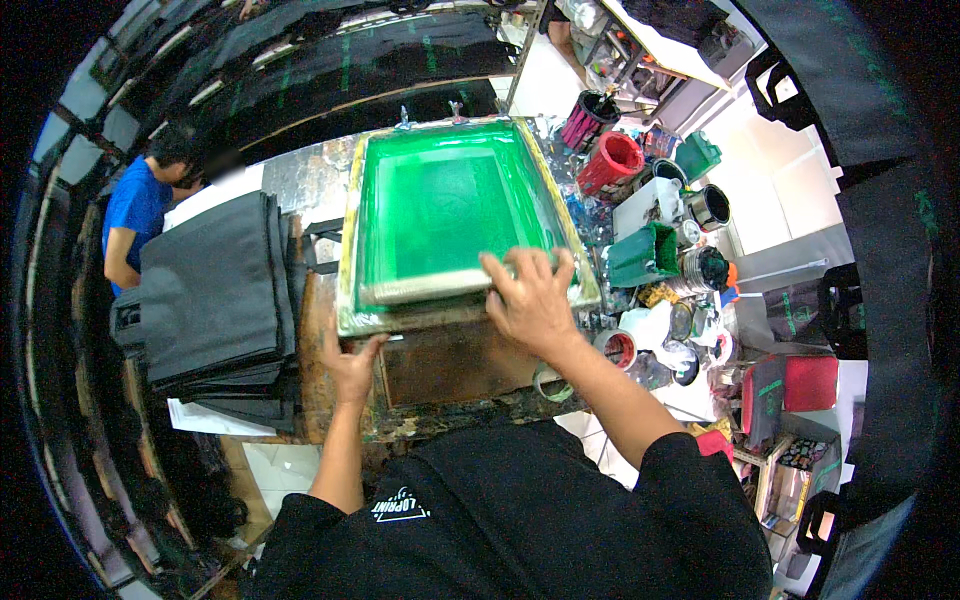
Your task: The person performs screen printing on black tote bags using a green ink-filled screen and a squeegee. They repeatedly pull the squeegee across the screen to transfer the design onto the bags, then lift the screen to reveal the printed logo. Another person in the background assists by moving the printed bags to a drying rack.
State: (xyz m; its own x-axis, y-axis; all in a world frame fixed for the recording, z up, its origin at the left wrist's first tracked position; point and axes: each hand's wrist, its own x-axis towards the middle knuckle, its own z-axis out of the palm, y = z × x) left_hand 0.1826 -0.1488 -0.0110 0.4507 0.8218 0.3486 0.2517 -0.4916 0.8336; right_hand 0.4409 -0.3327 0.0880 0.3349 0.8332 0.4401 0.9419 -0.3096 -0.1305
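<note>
A screen printing frame (352,200) with yellowish edges lies on the worktable, its mesh (440,215) coated in wet green ink. Along the near end of the mesh rests a long pale squeegee (425,288). My right hand (535,300) is closed over the squeegee's right end, fingers bent on top and slightly blurred. At the frame's near left corner, my left hand (350,368) grips the edge between thumb and fingers; some fingertips are hidden there. Below the near edge of the frame shows a brown board (460,365).
Black fabric bags (215,290) are stacked at the left. Ink pots crowd the right side, including a red bucket (612,165) and a green container (642,255). A tape roll (553,383) lies by my right forearm. A person in blue (135,215) bends over at far left.
</note>
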